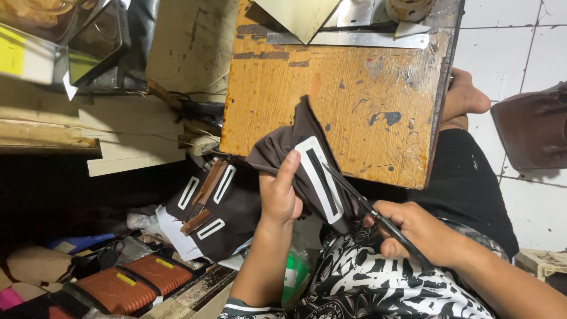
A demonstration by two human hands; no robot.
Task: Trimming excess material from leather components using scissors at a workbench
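Two hands: both closed on things
Left hand: pinches brown fabric piece
Right hand: grips scissors, blades in its white-edged slot

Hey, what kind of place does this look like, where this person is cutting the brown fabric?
Probably a small sewing or bag-making workshop. The left hand holds a brown fabric piece with a white slot patch while the right hand works scissors, over a worn wooden worktable, with similar cut pieces piled beside.

Left hand grips fabric piece over the wooden table edge; right hand, just right, holds scissors against it; more fabric pieces lie left.
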